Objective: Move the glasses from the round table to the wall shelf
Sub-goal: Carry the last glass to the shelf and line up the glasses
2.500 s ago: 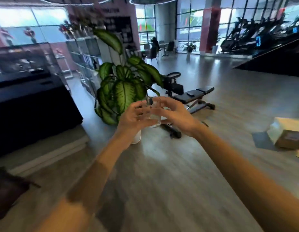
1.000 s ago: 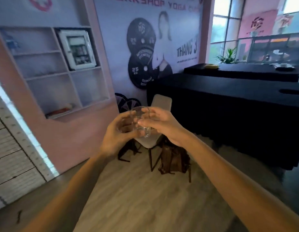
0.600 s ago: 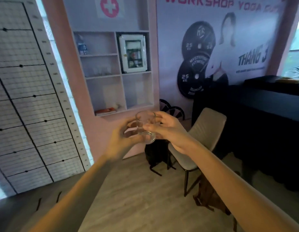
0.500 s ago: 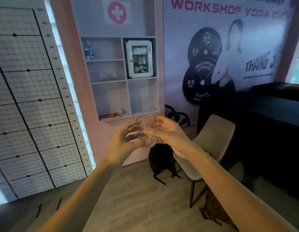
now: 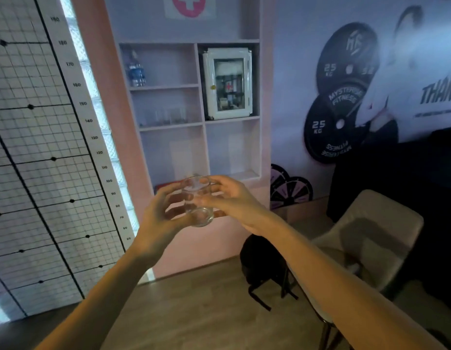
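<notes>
We face a wall shelf (image 5: pixel 191 84). Below its lowest compartments, our left hand (image 5: pixel 158 218) and right hand (image 5: pixel 229 198) together clasp one clear, empty glass (image 5: pixel 197 201) in mid-air, tilted. To the shelf's lower right stands a beige chair (image 5: pixel 371 238).

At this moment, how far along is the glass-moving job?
Done: several clear glasses appear to stand already in the wall shelf's middle left compartment, though they are faint. In hand: one more glass, held between the left hand and right hand in front of the shelf. Left: setting this glass on the shelf. The round table is out of view, so any remaining glasses cannot be counted.
</notes>
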